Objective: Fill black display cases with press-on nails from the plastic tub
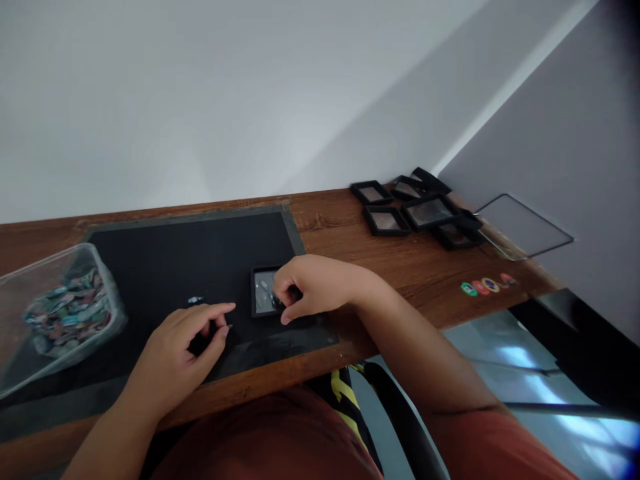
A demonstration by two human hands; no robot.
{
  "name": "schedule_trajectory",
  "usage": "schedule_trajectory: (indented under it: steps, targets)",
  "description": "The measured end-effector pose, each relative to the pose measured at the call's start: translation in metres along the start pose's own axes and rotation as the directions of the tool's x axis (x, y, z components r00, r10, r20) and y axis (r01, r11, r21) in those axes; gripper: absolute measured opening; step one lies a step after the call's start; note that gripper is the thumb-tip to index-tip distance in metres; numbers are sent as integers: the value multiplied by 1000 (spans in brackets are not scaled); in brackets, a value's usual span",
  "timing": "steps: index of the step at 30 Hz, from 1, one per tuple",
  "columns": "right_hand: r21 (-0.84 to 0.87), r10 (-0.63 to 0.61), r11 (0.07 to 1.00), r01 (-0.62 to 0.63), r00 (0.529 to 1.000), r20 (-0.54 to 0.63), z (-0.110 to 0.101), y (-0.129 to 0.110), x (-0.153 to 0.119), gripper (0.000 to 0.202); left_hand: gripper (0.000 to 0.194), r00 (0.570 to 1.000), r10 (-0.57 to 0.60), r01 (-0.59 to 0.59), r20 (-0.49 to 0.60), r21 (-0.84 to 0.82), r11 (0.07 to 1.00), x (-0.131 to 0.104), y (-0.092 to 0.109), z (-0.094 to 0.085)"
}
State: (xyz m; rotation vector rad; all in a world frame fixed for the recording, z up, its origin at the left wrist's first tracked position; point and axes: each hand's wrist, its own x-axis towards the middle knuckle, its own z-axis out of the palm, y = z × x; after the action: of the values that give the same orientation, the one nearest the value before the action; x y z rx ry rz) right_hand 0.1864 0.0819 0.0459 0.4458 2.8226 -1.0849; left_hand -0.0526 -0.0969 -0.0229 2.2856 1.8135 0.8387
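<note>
My left hand is over the black mat, thumb and fingers curled close together. A tiny pale speck shows at the thumb tip, too small to name. Just beyond those fingers lies a small shiny shell-like piece. My right hand is closed above a small black-rimmed frame with a clear pane. It hides the right part of this frame, and whatever its fingertips grip is hidden. A few glossy bits show on or under the pane.
A clear plastic tub of colourful shell-like pieces stands at the left. Several black frames are piled at the back right of the wooden table. Round stickers lie near the right edge; a wall rises behind.
</note>
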Motion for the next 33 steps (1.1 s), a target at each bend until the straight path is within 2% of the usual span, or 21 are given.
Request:
schedule_trajectory:
  steps: [6,18,22,26,29,33]
  targets:
    - [-64,103,993,-103,995,-11,3,-9,0,26,30,999,-23,23,39,7,1000,1,-1,2]
    - [-61,163,985,-163,987,0,2,-15,0,27,25,998,19,-18,56,-15,1000,4,1,1]
    - [-123,127,984,-127,992,-3,4,-17,1,25,33,995,65,-64,76,-19,998,4,-1,1]
    - [-140,79,987,-81,997,-18,6,-16,1,12,34,994,86,-85,75,-15,996,3,-3,1]
    - [-123,48,991,-52,998,-35,5,-16,-1,25,32,994,85,-84,73,-13,996,3,-3,1]
    - [-53,11,998,-15,997,-73,2,-15,-4,22,32,995,77,-78,70,8,997,6,0,2]
